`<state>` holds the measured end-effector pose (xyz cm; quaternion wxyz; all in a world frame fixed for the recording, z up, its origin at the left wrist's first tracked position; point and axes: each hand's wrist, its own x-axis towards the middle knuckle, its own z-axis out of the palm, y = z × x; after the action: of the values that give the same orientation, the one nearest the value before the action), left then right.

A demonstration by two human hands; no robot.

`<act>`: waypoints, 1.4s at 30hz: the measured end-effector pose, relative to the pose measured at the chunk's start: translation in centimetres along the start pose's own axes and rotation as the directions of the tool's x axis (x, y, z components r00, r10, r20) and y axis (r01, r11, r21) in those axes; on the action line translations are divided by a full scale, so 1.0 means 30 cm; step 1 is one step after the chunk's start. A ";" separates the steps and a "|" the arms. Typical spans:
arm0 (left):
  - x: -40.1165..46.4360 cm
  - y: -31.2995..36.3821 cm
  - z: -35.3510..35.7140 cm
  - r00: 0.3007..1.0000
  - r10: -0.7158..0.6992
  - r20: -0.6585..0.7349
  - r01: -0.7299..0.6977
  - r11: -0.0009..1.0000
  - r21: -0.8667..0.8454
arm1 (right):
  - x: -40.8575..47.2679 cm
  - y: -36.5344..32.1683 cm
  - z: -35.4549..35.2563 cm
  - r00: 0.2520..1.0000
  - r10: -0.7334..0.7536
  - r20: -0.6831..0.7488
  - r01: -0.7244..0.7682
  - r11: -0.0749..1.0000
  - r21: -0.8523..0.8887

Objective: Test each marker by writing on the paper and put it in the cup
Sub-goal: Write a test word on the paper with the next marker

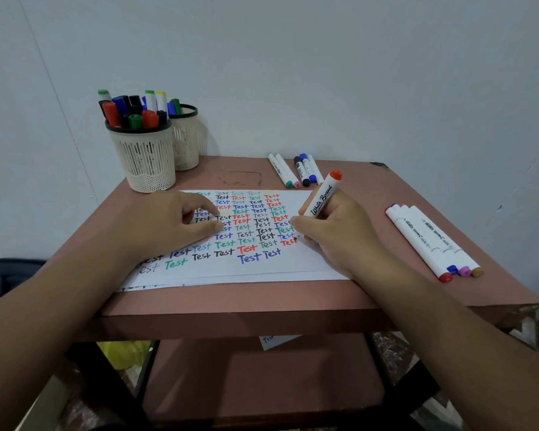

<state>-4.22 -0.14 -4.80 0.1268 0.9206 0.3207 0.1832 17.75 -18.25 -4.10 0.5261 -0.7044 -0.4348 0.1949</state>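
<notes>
My right hand (336, 231) grips a white whiteboard marker with a red end (322, 197), its tip down on the right edge of the paper (262, 269). The sheet is covered with rows of "Test" in red, blue, green and black. My left hand (181, 223) rests on the paper's left part with fingers curled loosely, holding the sheet down. A cream slotted cup (143, 157) at the back left is full of several markers. A second cream cup (185, 141) stands behind it with a few markers.
Several loose markers (296, 171) lie at the table's back centre. Another group of white markers (433, 241) lies at the right. The reddish table (231, 301) stands against a pale wall, with a lower shelf (262, 377) holding a paper scrap.
</notes>
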 end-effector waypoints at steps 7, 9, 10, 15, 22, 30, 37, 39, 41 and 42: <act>0.004 -0.020 0.028 0.993 0.016 -0.120 -0.038 0.982 -0.185 | 0.002 0.000 -0.002 1.000 -0.001 -0.027 -0.002 0.995 -0.099; 0.006 -0.023 0.035 0.988 0.049 -0.144 -0.076 0.979 -0.190 | 0.007 0.004 -0.007 0.998 0.007 -0.064 -0.008 1.000 -0.013; 0.007 -0.023 0.037 0.987 0.052 -0.151 -0.081 0.978 -0.194 | 0.011 0.005 -0.010 0.997 0.009 -0.080 -0.006 0.999 0.035; 0.014 -0.013 0.033 0.985 -0.013 -0.170 -0.012 0.989 -0.145 | 0.034 0.002 -0.018 0.997 0.030 -0.065 -0.012 0.966 0.258; 0.010 -0.018 0.025 0.979 0.061 -0.195 -0.086 0.989 -0.118 | 0.036 -0.097 0.045 0.990 -0.140 0.034 0.108 0.877 0.467; 0.016 -0.023 0.024 0.971 0.137 -0.198 -0.160 0.982 -0.104 | 0.072 -0.137 0.146 0.980 -0.196 0.028 0.180 0.940 0.290; 0.015 -0.021 0.019 0.947 0.231 -0.224 -0.257 0.961 -0.097 | 0.082 -0.142 0.179 0.982 -0.177 0.060 0.159 0.958 0.238; 0.015 -0.022 0.017 0.938 0.252 -0.239 -0.276 0.958 -0.072 | 0.085 -0.145 0.184 0.983 -0.168 0.066 0.153 0.970 0.189; 0.014 -0.023 0.018 0.939 0.237 -0.251 -0.259 0.964 -0.061 | 0.093 -0.152 0.183 0.985 -0.158 0.071 0.147 0.979 0.141; 0.014 -0.021 0.018 0.944 0.218 -0.249 -0.239 0.969 -0.055 | 0.098 -0.155 0.182 0.985 -0.153 0.074 0.143 0.981 0.129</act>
<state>-4.03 0.55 -5.41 0.1038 0.9164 0.2165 0.3204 13.47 -12.40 -1.35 0.5632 -0.6274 -0.4947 0.2108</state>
